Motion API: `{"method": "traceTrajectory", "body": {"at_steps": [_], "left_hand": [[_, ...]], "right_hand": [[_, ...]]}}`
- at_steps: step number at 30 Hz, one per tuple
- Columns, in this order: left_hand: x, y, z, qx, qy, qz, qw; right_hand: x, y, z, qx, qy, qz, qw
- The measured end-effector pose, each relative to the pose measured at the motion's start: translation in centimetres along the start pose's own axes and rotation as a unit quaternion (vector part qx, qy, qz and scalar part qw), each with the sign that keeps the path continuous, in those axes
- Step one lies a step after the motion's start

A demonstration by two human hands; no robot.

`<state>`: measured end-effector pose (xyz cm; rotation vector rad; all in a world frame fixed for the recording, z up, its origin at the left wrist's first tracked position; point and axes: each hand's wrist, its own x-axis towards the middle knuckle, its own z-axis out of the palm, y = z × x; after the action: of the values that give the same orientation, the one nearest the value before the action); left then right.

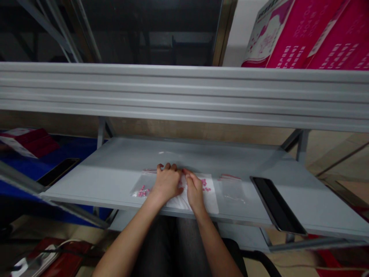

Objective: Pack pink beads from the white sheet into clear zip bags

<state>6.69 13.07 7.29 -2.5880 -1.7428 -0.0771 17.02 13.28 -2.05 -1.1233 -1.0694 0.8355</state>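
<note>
One left hand (168, 181) and one right hand (194, 189), side by side at the clock's centre, over one white sheet (212, 206). Left: palm down, fingers bent. Right: turned on its side, thumb near forefinger, tips close to the left hand's. Cannot tell for either: clamped on something or merely near it. Three groups of small pink pieces (204, 182), too fine to count surely: one over the sheet at 3 o'clock, a few between the hands, one in a zip-lock bag (148, 179) at 9 o'clock. Second, red-sealed bag (232, 187) flat at 3 o'clock, beyond the sheet.

Two dark phone-shaped slabs: one black slab (277, 204) just past 3 o'clock, lower end at the front edge of the grey tabletop (129, 152); another slab (59, 172) at 9 o'clock. At least two magenta cartons (305, 34) toward 1 o'clock, above a ribbed beam (173, 90) spanning 12. Front edge close below the sheet at 6 o'clock; broad tabletop strip from 10 to 2, narrower gap between red-sealed bag and black slab.
</note>
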Motion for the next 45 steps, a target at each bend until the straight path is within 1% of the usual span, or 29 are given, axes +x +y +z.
{"method": "traceTrajectory", "body": {"at_steps": [4,11,14,24,31,35,39,45], "left_hand": [[0.2,0.6,-0.2,0.005,-0.005,-0.015,1.000],[0.2,1.2,-0.4,-0.001,-0.025,-0.071,0.997],[0.1,1.5,-0.5,-0.003,-0.032,-0.084,0.996],[0.3,1.5,-0.6,-0.004,-0.041,-0.081,0.996],[-0.1,1.2,-0.6,-0.008,-0.036,-0.087,0.996],[-0.3,0.6,-0.6,-0.015,-0.036,-0.088,0.995],[-0.8,0.0,-0.5,-0.018,-0.031,-0.091,0.995],[-1.2,-0.1,-0.5,-0.016,-0.031,-0.092,0.995]], "right_hand": [[0.0,0.1,0.0,-0.017,-0.002,-0.010,1.000],[-0.2,0.3,0.1,-0.039,-0.024,-0.027,0.999],[-0.3,0.4,0.2,-0.049,-0.031,-0.033,0.998],[-0.3,0.6,0.3,-0.069,-0.038,-0.044,0.996],[-0.4,0.4,0.2,-0.066,-0.024,-0.038,0.997],[-0.5,0.6,0.0,-0.046,-0.013,-0.031,0.998],[-0.4,0.7,-0.2,0.002,-0.016,-0.029,0.999],[-0.5,-0.3,-0.4,0.085,-0.005,-0.045,0.995]]}}
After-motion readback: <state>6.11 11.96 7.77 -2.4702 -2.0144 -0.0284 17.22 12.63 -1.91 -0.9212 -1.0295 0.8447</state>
